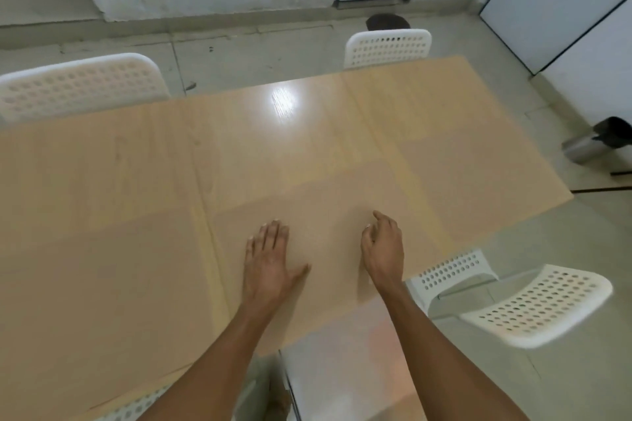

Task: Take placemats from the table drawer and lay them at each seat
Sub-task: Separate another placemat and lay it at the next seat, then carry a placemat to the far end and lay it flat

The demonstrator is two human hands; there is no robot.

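Head view looks down on a light wooden table (136, 181) with both bare forearms reaching over its near edge. Several tan placemats lie flat on the table, almost the same colour as the wood, so their edges are faint. One mat (325, 215) lies directly under the hands, at the near side; a second mat (95, 284) lies to its left, a thin strip of table showing between them. A third mat (427, 106) lies at the far right, before the far chair (388, 46), and a fourth (85, 154) seems to lie at the far left, before the left chair (78, 84). The left hand (270, 263) lies palm down on the near mat, fingers straight and close together, thumb spread out to the right. The right hand (383, 249) is over the same mat, a little apart from the left one, its fingers loosely curled and holding nothing; whether the fingertips touch the mat I cannot tell. A white perforated chair (533, 304) stands at the right, turned away from the table edge. The open drawer (342, 359) shows below the table edge, between the forearms, its inside pale and blurred. A metal bin (595, 143) stands on the floor at the far right.
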